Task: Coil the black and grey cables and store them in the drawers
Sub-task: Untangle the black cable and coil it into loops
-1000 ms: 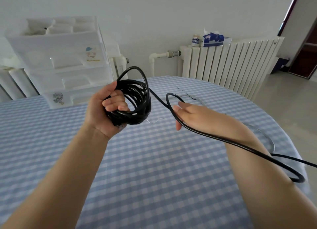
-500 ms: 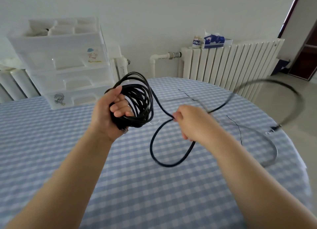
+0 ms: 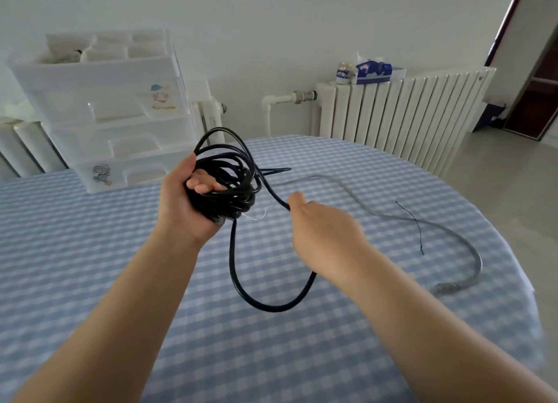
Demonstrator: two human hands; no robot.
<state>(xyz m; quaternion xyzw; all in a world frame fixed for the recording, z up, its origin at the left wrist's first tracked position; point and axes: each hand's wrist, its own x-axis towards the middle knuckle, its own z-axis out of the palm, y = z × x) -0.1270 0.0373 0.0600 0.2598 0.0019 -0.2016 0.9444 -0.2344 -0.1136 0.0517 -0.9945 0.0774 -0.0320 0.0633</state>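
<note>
- The left hand (image 3: 184, 203) is clenched round the black cable (image 3: 229, 185), holding the bundled coil up above the table (image 3: 90, 266), in front of the drawer unit (image 3: 120, 125).
- The right hand (image 3: 323, 233), right of the coil, grips the free run of the cable where it leaves the bundle; the fingers are curled on it, though blur hides exactly how.
- One slack loop hangs below the coil, between the two wrists. In my judgement that is the next turn to lay on.
- To do it well, I'd carry that loop up to match the size of the other turns, and let the cable roll in the fingers so it does not kink.
- The left hand ought to open only enough to take the new turn, or the bundle may spring apart.
- The grey cable (image 3: 453, 230) lies uncoiled on the table, well right of the coil, with a thin dark tie (image 3: 415, 224) across it.
- The drawers look closed, so storing has not begun.
</note>
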